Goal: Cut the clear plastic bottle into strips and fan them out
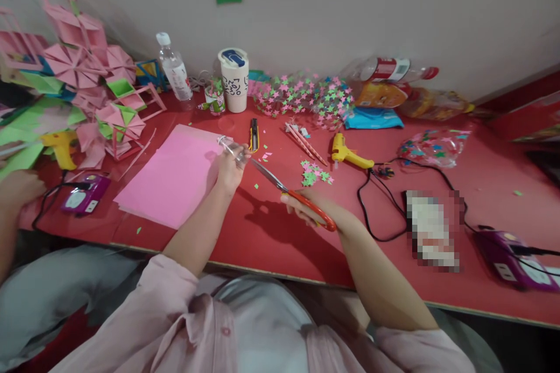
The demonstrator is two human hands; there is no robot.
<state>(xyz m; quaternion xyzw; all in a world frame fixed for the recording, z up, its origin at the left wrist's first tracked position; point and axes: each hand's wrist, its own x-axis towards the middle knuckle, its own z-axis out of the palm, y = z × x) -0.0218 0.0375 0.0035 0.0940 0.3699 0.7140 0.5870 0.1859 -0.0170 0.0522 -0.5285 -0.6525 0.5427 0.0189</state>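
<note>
The right hand [306,209] is closed through the orange handles of a pair of scissors [289,191], whose grey blades point toward ten o'clock at the left hand [231,166]. The left hand is pinched shut on a small clear, shiny strip [227,146], probably tape or plastic film, too thin and glossy to name for sure; it sticks out from the fingertips toward ten o'clock, over the near corner of a pink paper sheet [175,177] lying flat on the red worktop [271,239]. To cut well here, I judge the strip should be kept taut and lifted clear of the pink sheet, the blades set square across it just beyond the fingertips, and the closing stroke short so the tips do not nick the fingers or the paper below. The strip looks limp and nearly see-through, catching a white glint, so watching its edge against the pink sheet would help. At twelve o'clock from the left hand lies a yellow-and-black utility knife [254,135], and further on a white lidded cup [235,80] and a clear water bottle [174,72]. At two o'clock from the scissors rests a small heap of pink and green paper stars [315,173], with a yellow glue gun [347,154] just beyond it. Folded pink and green paper models [87,81] crowd the far left, where another person's hand [20,189] rests at the worktop edge.
</note>
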